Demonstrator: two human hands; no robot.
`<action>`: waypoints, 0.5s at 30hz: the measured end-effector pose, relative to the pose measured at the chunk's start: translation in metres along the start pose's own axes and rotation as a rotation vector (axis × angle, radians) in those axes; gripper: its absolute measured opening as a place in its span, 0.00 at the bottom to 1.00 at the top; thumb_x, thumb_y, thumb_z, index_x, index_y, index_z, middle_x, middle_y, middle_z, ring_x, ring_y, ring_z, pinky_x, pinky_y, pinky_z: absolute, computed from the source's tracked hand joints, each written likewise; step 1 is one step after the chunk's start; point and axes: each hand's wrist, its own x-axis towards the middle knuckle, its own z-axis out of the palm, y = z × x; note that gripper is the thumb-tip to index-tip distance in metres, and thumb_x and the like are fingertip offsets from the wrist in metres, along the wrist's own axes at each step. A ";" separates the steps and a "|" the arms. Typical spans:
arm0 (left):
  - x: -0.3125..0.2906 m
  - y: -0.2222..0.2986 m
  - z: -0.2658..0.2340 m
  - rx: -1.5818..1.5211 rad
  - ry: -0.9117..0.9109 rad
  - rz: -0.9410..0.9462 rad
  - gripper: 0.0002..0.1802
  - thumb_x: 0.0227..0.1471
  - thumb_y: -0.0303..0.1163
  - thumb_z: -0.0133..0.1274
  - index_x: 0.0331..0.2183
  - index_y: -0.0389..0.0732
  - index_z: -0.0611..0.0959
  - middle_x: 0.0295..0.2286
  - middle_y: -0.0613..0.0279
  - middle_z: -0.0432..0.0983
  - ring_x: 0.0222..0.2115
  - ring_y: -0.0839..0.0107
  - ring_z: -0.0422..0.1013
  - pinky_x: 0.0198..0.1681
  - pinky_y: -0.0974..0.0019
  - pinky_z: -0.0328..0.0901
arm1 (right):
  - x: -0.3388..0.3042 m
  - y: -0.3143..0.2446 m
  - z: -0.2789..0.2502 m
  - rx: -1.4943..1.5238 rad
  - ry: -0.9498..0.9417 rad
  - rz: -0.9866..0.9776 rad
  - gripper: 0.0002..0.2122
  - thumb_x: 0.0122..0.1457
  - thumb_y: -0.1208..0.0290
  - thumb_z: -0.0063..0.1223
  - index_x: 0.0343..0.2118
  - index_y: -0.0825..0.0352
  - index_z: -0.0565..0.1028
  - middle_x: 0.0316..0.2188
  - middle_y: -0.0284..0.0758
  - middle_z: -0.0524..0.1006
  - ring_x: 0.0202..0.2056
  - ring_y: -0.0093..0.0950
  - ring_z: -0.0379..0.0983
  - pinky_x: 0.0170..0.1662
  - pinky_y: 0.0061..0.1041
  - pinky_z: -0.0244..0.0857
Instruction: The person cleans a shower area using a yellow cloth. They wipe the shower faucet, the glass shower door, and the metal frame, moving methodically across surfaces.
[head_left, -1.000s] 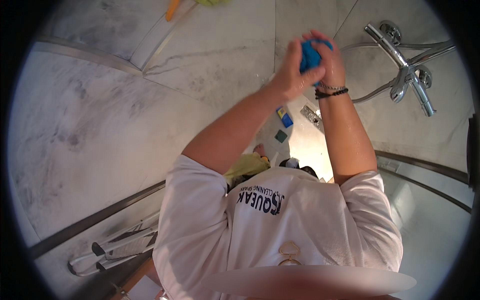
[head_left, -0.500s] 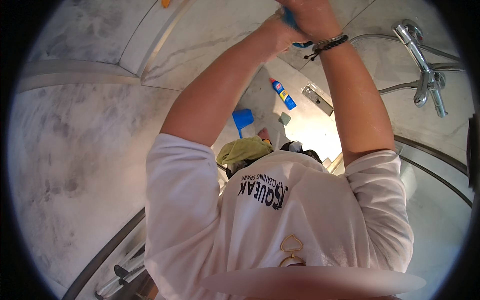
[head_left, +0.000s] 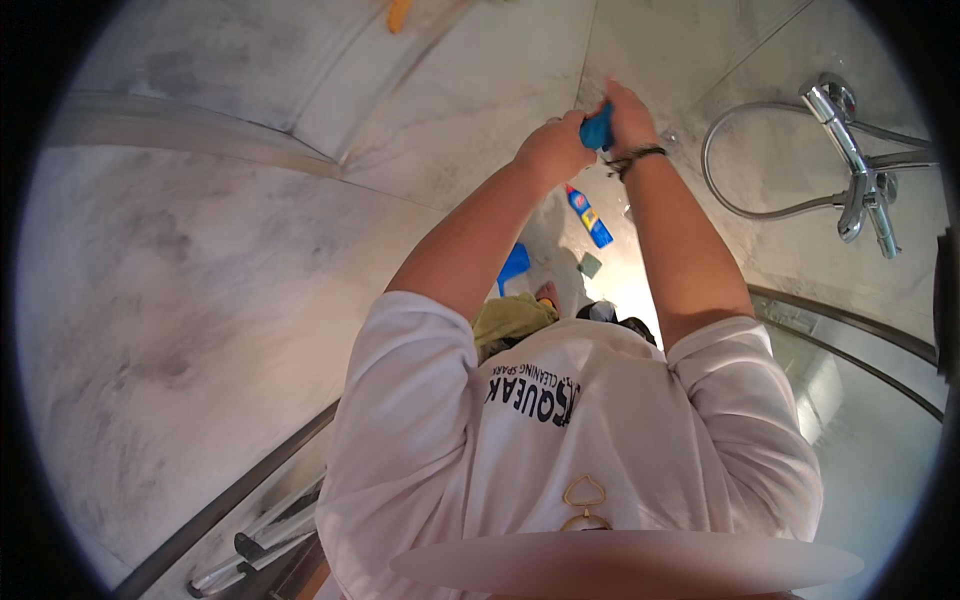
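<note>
My left hand (head_left: 557, 148) and my right hand (head_left: 631, 118) meet in front of me, near the pale marbled wall. Between them is a small bunched blue cloth (head_left: 597, 128), partly covered by the fingers. Both hands close on it, the left from its left side and the right from the other. A dark braided bracelet (head_left: 637, 157) circles my right wrist. On the floor below my hands lie a blue bottle with a red cap (head_left: 590, 217) and a small grey-green pad (head_left: 590, 265).
A chrome shower mixer (head_left: 858, 170) with a looping hose (head_left: 712, 165) juts from the right wall. A blue dustpan-like piece (head_left: 514, 264) is on the floor by my foot. Dark curved rails (head_left: 850, 320) run along the right. An orange object (head_left: 398, 14) shows at the top left.
My hands have come down and closer from the top edge, bringing the blue cloth into fuller view between them. The whole view has shifted slightly too.
</note>
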 end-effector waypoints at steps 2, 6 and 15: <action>-0.015 0.023 -0.035 0.161 0.155 0.108 0.34 0.38 0.41 0.56 0.49 0.43 0.68 0.39 0.49 0.72 0.41 0.54 0.68 0.44 0.59 0.62 | -0.009 -0.012 -0.018 0.264 -0.124 -0.080 0.22 0.56 0.48 0.41 0.40 0.64 0.69 0.36 0.34 0.71 0.38 0.27 0.67 0.38 0.32 0.62; -0.063 0.086 -0.121 0.289 0.466 0.128 0.34 0.39 0.45 0.57 0.48 0.43 0.68 0.40 0.49 0.72 0.42 0.55 0.68 0.46 0.60 0.61 | -0.034 -0.028 -0.065 0.189 -0.156 -0.220 0.21 0.55 0.49 0.42 0.43 0.62 0.69 0.38 0.33 0.70 0.43 0.26 0.62 0.39 0.34 0.60; -0.097 0.095 -0.192 0.890 0.991 -0.152 0.23 0.49 0.41 0.49 0.45 0.40 0.73 0.40 0.44 0.69 0.42 0.52 0.67 0.45 0.60 0.62 | -0.065 0.047 -0.161 -0.220 -0.184 -0.061 0.17 0.53 0.56 0.49 0.42 0.61 0.71 0.38 0.32 0.72 0.34 0.27 0.69 0.36 0.23 0.62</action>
